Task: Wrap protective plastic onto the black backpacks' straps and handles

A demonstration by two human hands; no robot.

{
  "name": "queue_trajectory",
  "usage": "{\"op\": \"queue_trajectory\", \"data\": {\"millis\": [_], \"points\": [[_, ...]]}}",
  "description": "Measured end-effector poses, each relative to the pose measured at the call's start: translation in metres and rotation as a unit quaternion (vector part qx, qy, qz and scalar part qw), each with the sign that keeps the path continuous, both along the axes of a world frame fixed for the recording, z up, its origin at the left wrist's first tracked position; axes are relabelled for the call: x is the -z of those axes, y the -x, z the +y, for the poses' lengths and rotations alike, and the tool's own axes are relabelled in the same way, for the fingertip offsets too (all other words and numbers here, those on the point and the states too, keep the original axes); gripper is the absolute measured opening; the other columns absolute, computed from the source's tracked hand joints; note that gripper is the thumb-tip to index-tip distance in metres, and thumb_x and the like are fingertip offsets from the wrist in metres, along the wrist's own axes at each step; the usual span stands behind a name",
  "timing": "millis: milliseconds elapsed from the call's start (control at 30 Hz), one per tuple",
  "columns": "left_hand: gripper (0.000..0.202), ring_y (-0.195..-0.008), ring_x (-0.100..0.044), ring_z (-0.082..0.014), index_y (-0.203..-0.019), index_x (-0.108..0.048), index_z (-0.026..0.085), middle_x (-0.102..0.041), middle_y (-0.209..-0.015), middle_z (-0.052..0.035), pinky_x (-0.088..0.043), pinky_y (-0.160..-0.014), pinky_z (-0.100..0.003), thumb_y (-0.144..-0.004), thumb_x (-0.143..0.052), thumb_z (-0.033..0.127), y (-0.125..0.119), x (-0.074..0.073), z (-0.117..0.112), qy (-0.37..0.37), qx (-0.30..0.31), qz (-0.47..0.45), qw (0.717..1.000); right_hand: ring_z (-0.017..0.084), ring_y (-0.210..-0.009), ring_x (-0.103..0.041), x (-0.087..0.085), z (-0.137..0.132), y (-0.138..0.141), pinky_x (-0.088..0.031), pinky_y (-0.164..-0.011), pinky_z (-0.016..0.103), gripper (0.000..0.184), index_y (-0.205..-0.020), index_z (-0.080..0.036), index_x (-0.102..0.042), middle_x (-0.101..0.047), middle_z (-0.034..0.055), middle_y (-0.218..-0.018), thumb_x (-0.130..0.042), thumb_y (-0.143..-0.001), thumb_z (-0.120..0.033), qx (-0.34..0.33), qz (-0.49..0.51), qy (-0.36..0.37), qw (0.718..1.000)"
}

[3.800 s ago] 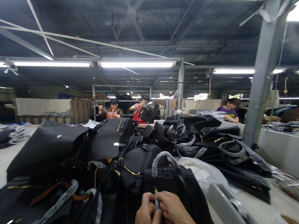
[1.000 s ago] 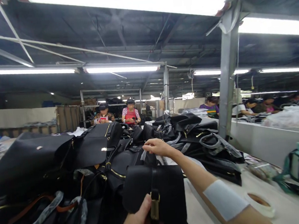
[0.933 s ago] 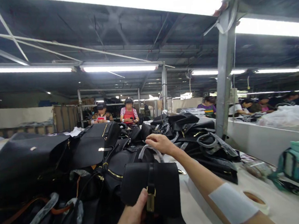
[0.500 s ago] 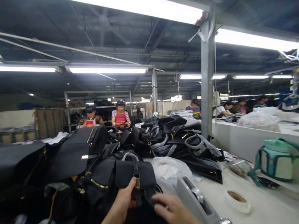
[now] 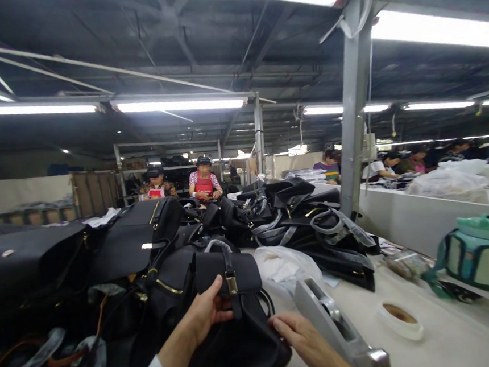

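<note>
A black backpack [image 5: 245, 337] with a flap [image 5: 246, 272], a gold clasp [image 5: 231, 283] and a film-wrapped top handle [image 5: 218, 244] is in front of me. My left hand [image 5: 206, 312] grips the flap beside the clasp, with the thumb on top and the fingers tucked beneath. At the bag's right side, my right hand [image 5: 298, 336] is closed, thumb and forefinger pinching its edge, where a thin dark cord [image 5: 270, 302] loops down. Exactly what lies between those fingertips is hidden.
More black bags [image 5: 133, 239] are heaped left and behind. To the right are a grey metal tape dispenser [image 5: 331, 324], a tape roll [image 5: 400, 321], a clear plastic bag [image 5: 288, 265] and a green-lidded jug in a carrier [image 5: 475, 254]. Co-workers [image 5: 204, 181] are across the table.
My right hand has closed on the backpack's right edge, after being beside it with fingers apart. My left hand still holds the flap. The view has shifted slightly left.
</note>
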State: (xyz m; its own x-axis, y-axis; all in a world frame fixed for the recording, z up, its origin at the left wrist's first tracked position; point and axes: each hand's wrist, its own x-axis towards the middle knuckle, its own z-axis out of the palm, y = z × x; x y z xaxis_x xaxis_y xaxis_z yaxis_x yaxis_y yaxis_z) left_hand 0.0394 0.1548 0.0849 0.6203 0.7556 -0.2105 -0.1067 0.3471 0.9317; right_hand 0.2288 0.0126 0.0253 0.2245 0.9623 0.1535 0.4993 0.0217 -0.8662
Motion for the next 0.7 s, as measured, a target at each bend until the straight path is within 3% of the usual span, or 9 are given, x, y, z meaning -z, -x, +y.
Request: {"op": "queue_trajectory", "data": {"millis": [100,200,333,533,600,700], "points": [[0.048,-0.080,-0.073,-0.0236,-0.117,-0.064,0.008,-0.076,-0.100,-0.0182,-0.058,-0.062,-0.029,-0.089,-0.060,0.047,0.001,0.003,0.003,0.004,0.009,-0.010,1.000,0.029,-0.102,-0.067,0.022,-0.008,-0.004,-0.054,-0.082,0.034,0.075,-0.114,-0.018,-0.069,-0.072,0.0121,-0.110,-0.039,-0.082,-0.079,0.028,0.050,0.004,0.998],[0.048,-0.080,-0.073,-0.0225,-0.116,-0.064,0.008,-0.075,-0.102,-0.0173,-0.056,-0.058,-0.025,-0.087,-0.064,0.046,-0.001,0.012,0.004,-0.005,-0.001,-0.018,1.000,0.031,-0.129,-0.054,0.035,-0.010,0.003,-0.048,-0.103,0.036,0.085,-0.136,-0.020,-0.058,-0.057,0.0131,-0.141,-0.041,-0.079,-0.082,0.013,0.060,-0.026,0.998],[0.045,-0.073,-0.072,-0.0196,-0.114,-0.063,0.006,-0.076,-0.095,-0.0163,-0.054,-0.052,-0.022,-0.090,-0.061,0.044,-0.007,0.014,0.009,0.000,-0.021,-0.011,1.000,0.032,-0.130,-0.052,0.037,-0.002,0.020,-0.041,-0.111,0.041,0.086,-0.133,-0.017,-0.061,-0.062,0.0139,-0.135,-0.031,-0.084,-0.081,0.037,0.047,-0.063,0.996],[0.054,-0.085,-0.072,-0.0222,-0.099,-0.068,0.004,-0.074,-0.093,-0.0201,-0.055,-0.058,-0.023,-0.096,-0.042,0.051,0.013,-0.016,0.023,0.045,0.046,-0.013,0.998,0.031,-0.129,-0.054,0.035,-0.008,0.025,-0.042,-0.110,0.040,0.083,-0.131,-0.018,-0.063,-0.062,0.0124,-0.135,-0.034,-0.083,-0.080,-0.019,0.026,-0.053,0.998],[0.052,-0.086,-0.071,-0.0223,-0.099,-0.068,0.006,-0.074,-0.092,-0.0183,-0.054,-0.059,-0.023,-0.094,-0.047,0.054,0.018,-0.019,0.022,0.033,0.045,-0.015,0.998,0.030,-0.131,-0.053,0.036,-0.012,0.023,-0.040,-0.111,0.040,0.080,-0.133,-0.019,-0.061,-0.061,0.0111,-0.137,-0.035,-0.085,-0.077,-0.027,0.021,-0.059,0.998],[0.042,-0.072,-0.068,-0.0190,-0.096,-0.068,0.008,-0.074,-0.084,-0.0135,-0.052,-0.058,-0.023,-0.086,-0.062,0.048,0.014,-0.008,0.008,0.000,0.017,-0.003,1.000,0.031,-0.130,-0.053,0.036,-0.013,0.014,-0.041,-0.112,0.043,0.074,-0.133,-0.019,-0.061,-0.062,0.0102,-0.136,-0.037,-0.088,-0.072,-0.046,-0.003,-0.034,0.998]]}}
